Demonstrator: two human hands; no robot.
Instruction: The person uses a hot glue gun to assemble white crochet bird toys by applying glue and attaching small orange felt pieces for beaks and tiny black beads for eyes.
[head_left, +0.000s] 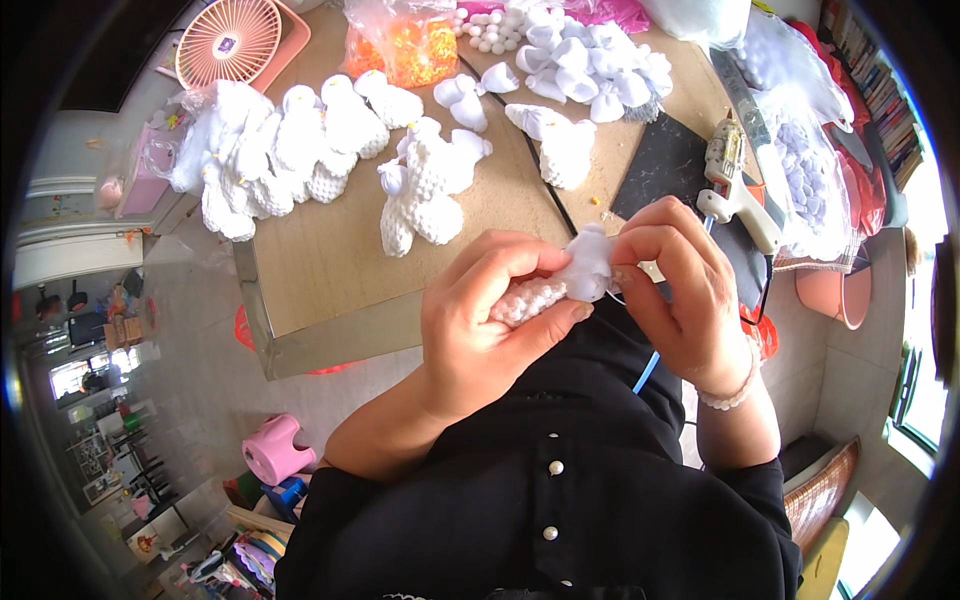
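My left hand (487, 315) grips a small white figure (529, 300) with a bumpy, knitted-looking body and a smooth fabric head (589, 259). Thumb and fingers of my right hand (671, 277) pinch at the head's right side; what exactly lies between those fingertips is partly hidden. Both hands are above the table's near edge. Beyond them, several similar white figures (424, 184) lie in a small heap, and another figure (566, 154) rests farther right. To the right of my right hand, a hot glue gun (739, 199) rests near a black marbled sheet (660, 169).
A larger row of white figures (300, 142) fills the table's left side. White fabric pieces (592, 64), white balls (491, 31) and a bag of orange bits (405, 49) sit at the back. A dark cable (547, 180) crosses the wooden tabletop (322, 262). A pink fan (229, 41) stands back left.
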